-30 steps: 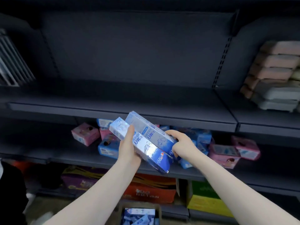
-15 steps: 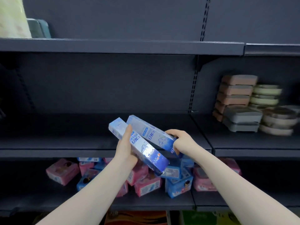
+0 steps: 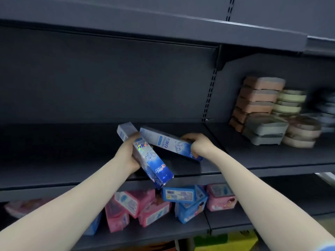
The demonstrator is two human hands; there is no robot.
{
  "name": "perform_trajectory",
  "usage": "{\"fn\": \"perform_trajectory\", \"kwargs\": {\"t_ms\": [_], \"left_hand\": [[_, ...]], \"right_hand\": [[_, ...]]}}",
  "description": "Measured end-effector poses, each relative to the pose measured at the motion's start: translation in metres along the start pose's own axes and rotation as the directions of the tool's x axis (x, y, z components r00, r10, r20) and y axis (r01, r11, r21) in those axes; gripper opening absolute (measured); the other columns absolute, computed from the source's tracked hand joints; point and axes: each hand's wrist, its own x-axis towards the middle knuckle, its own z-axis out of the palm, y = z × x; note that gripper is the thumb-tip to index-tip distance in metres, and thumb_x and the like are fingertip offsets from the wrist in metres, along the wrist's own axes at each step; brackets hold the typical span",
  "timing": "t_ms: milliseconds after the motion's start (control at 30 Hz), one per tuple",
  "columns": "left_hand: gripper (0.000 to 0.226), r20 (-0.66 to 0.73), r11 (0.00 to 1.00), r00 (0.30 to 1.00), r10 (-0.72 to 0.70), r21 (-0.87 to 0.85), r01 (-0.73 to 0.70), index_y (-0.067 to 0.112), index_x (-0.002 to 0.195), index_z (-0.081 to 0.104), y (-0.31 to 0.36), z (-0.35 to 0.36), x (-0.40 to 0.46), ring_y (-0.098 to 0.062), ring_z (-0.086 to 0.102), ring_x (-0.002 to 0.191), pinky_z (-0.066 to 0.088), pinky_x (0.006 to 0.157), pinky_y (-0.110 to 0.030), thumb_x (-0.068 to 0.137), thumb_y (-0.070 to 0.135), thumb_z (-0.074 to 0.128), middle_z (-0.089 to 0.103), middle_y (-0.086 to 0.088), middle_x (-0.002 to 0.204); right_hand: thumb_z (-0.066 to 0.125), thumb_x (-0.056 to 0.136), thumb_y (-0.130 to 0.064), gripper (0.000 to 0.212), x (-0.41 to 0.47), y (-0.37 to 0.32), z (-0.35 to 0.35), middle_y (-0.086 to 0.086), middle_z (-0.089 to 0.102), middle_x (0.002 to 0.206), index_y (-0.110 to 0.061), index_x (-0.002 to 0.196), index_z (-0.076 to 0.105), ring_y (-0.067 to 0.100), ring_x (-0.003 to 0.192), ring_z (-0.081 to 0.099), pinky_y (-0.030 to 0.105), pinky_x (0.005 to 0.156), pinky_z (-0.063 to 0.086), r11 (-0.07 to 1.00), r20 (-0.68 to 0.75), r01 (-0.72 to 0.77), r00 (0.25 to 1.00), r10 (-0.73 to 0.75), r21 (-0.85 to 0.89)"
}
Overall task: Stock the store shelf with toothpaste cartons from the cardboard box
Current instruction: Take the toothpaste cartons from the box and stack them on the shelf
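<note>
Over the middle shelf (image 3: 72, 151), I'm holding two toothpaste cartons, one per hand, both off the board. My left hand (image 3: 129, 153) is wrapping around the middle of the left carton (image 3: 145, 154), which is tilting steeply, far end up over the shelf, near end hanging out past the shelf's front lip. My right hand (image 3: 197, 144) is gripping the near end of the right carton (image 3: 168, 142), which is lying flatter, its far end pointing left and sitting just beside the top of the left one; I can't tell whether the two are touching there. The cardboard box isn't showing in this view. I'm judging this as the placing step: cartons carried up, none set down on this level yet. Next move is calling for levelling both cartons, separating them so they aren't fouling each other, and lowering them flat onto the board, probably pushed back toward the rear panel. Room is looking generous: the bay is bare to the left and behind, and the upper shelf (image 3: 163, 28) is sitting well above the hands, so no headroom worry. Edges I'm watching: the front lip right under the left carton's low end, and the slotted upright (image 3: 208, 98) on the right, beyond which stacked trays (image 3: 259, 104) are filling the next bay. Below, pink packs (image 3: 126, 207) and blue packs (image 3: 184, 198) are lying loose, so a carton slipping off the lip would be landing among them.
</note>
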Motion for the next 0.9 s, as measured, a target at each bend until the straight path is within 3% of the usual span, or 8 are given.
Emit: {"fn": "perform_trajectory", "kwargs": {"t_ms": [100, 167, 300, 433, 567, 700, 800, 900], "left_hand": [[0.015, -0.017, 0.999, 0.999, -0.041, -0.017, 0.041, 0.014, 0.085, 0.055, 0.005, 0.000, 0.020, -0.023, 0.058, 0.079, 0.049, 0.083, -0.041, 0.090, 0.028, 0.060, 0.059, -0.008, 0.085], [0.015, -0.025, 0.997, 0.998, -0.056, -0.057, 0.055, 0.013, 0.087, 0.055, 0.006, 0.001, 0.031, -0.024, 0.058, 0.082, 0.047, 0.088, -0.041, 0.091, 0.027, 0.057, 0.060, -0.010, 0.090], [0.013, -0.026, 0.996, 0.999, -0.044, -0.075, 0.042, 0.011, 0.089, 0.053, 0.008, 0.009, 0.046, -0.024, 0.058, 0.084, 0.044, 0.086, -0.042, 0.093, 0.023, 0.054, 0.059, -0.012, 0.091], [0.014, -0.028, 0.997, 0.999, -0.024, -0.077, 0.022, 0.010, 0.080, 0.050, 0.007, 0.019, 0.055, -0.022, 0.055, 0.079, 0.044, 0.082, -0.038, 0.093, 0.016, 0.050, 0.054, -0.011, 0.083], [0.011, -0.052, 0.998, 0.998, 0.027, 0.050, -0.024, 0.009, 0.083, 0.055, 0.010, 0.026, 0.064, -0.021, 0.056, 0.074, 0.047, 0.069, -0.034, 0.092, 0.015, 0.053, 0.058, -0.010, 0.078], [0.006, -0.084, 0.982, 0.993, 0.088, 0.172, -0.072, 0.011, 0.090, 0.058, 0.013, 0.024, 0.073, -0.024, 0.060, 0.079, 0.050, 0.074, -0.037, 0.089, 0.017, 0.060, 0.063, -0.011, 0.087], [0.009, -0.087, 0.951, 0.987, 0.137, 0.291, -0.106, 0.011, 0.090, 0.059, 0.012, 0.026, 0.077, -0.023, 0.062, 0.080, 0.051, 0.073, -0.035, 0.088, 0.019, 0.061, 0.065, -0.011, 0.088], [0.011, -0.117, 0.897, 0.972, 0.206, 0.418, -0.140, 0.009, 0.089, 0.059, 0.013, 0.025, 0.082, -0.022, 0.062, 0.075, 0.051, 0.066, -0.032, 0.088, 0.019, 0.061, 0.065, -0.010, 0.085]], "right_hand": [[0.040, 0.061, 0.019, 0.075, 0.021, 0.008, 0.000, 0.004, 0.062, 0.119, -0.023, 0.119, 0.061, 0.025, 0.102, 0.060, 0.029, 0.068, 0.052, 0.999, -0.016, -0.005, 1.000, 0.004, -0.047], [0.041, 0.062, 0.019, 0.073, 0.033, 0.013, -0.001, 0.004, 0.062, 0.121, -0.022, 0.119, 0.062, 0.023, 0.105, 0.059, 0.031, 0.076, 0.053, 0.995, -0.018, 0.001, 1.000, -0.003, -0.096], [0.040, 0.064, 0.019, 0.068, 0.057, 0.021, -0.005, 0.005, 0.062, 0.118, -0.019, 0.116, 0.063, 0.018, 0.096, 0.056, 0.022, 0.062, 0.046, 0.992, -0.021, 0.024, 0.999, -0.026, -0.126], [0.044, 0.065, 0.018, 0.063, 0.086, 0.029, -0.014, 0.006, 0.058, 0.119, -0.017, 0.113, 0.064, 0.016, 0.102, 0.052, 0.020, 0.075, 0.042, 0.996, -0.043, 0.053, 0.997, -0.057, -0.075], [0.051, 0.063, 0.019, 0.062, 0.105, 0.042, -0.026, 0.007, 0.056, 0.121, -0.019, 0.110, 0.063, 0.016, 0.106, 0.052, 0.021, 0.077, 0.042, 0.994, 0.041, 0.090, 0.995, -0.093, 0.063], [0.059, 0.068, 0.012, 0.061, 0.111, 0.054, -0.037, 0.000, 0.055, 0.119, -0.026, 0.115, 0.058, 0.013, 0.106, 0.053, 0.013, 0.072, 0.043, 0.985, 0.137, 0.138, 0.979, -0.152, 0.105], [0.070, 0.068, 0.008, 0.051, 0.111, 0.066, -0.043, -0.002, 0.062, 0.106, -0.020, 0.110, 0.062, 0.011, 0.094, 0.058, 0.006, 0.071, 0.043, 0.980, 0.118, 0.156, 0.978, -0.171, 0.126], [0.077, 0.066, 0.002, 0.043, 0.112, 0.076, -0.043, -0.007, 0.065, 0.096, -0.025, 0.097, 0.063, 0.006, 0.086, 0.059, 0.002, 0.071, 0.041, 0.975, 0.044, 0.202, 0.977, -0.206, 0.095]]}}
